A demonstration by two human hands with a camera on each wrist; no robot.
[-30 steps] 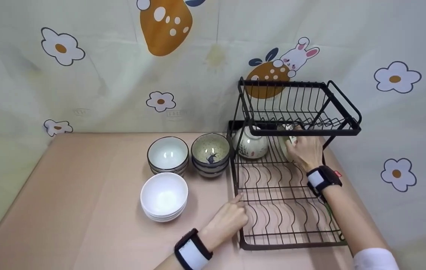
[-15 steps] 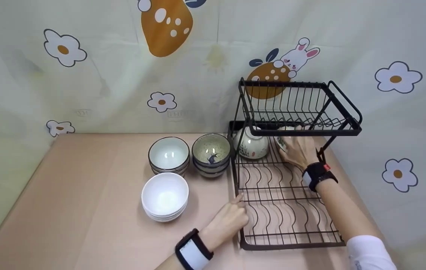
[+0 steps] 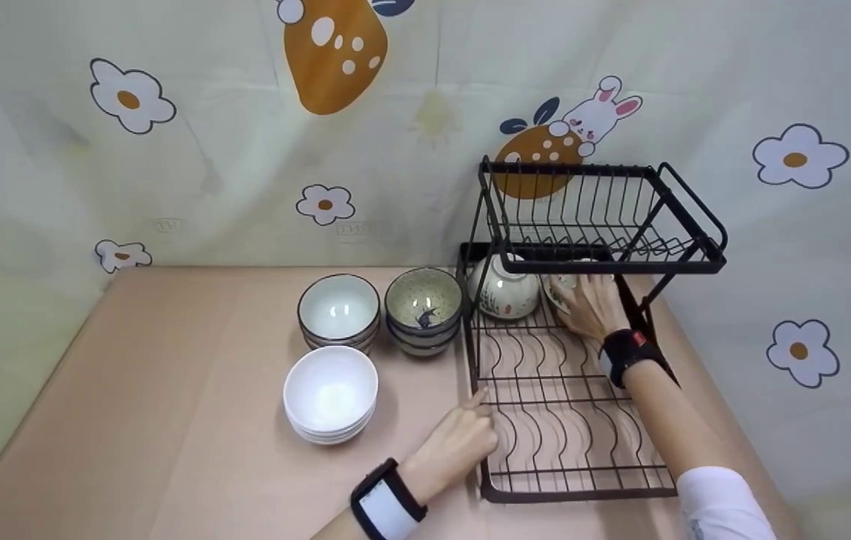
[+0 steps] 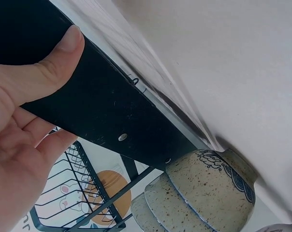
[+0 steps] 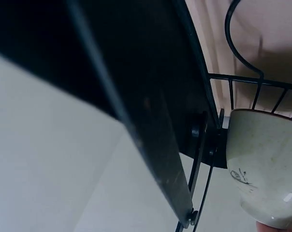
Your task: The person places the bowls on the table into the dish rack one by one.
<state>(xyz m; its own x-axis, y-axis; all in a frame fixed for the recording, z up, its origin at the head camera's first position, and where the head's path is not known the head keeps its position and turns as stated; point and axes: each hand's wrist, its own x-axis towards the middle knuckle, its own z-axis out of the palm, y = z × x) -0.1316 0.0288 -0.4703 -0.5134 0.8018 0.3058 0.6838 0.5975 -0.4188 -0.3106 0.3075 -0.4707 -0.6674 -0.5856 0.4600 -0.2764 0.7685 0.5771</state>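
My left hand [image 3: 456, 442] grips the left side rail of a black two-tier dish rack [image 3: 582, 495]. In the left wrist view, its thumb [image 4: 71, 41] lies on the flat black side panel, with other fingers below the panel. Under the upper tier, my right hand [image 3: 596, 306] holds a pale patterned bowl [image 5: 267, 164] at the back right of the lower tier. That bowl is upside down, rim against the wires, and a fingertip [image 5: 271, 227] shows at its foot. Another upside-down bowl [image 3: 506, 292] sits left of it.
Left of the rack stand stacked speckled bowls [image 3: 424, 300], dark-rimmed pale bowls [image 3: 339, 307] and white bowls [image 3: 330, 394]. The rack's upper tier [image 3: 605, 266] overhangs the right hand. A patterned cloth [image 3: 245, 150] hangs behind the table [image 3: 155, 390].
The right hand has turned the bowl from a tilted position to upside down, close to the other bowl. Its forearm has shifted left. The left hand stays on the rack.
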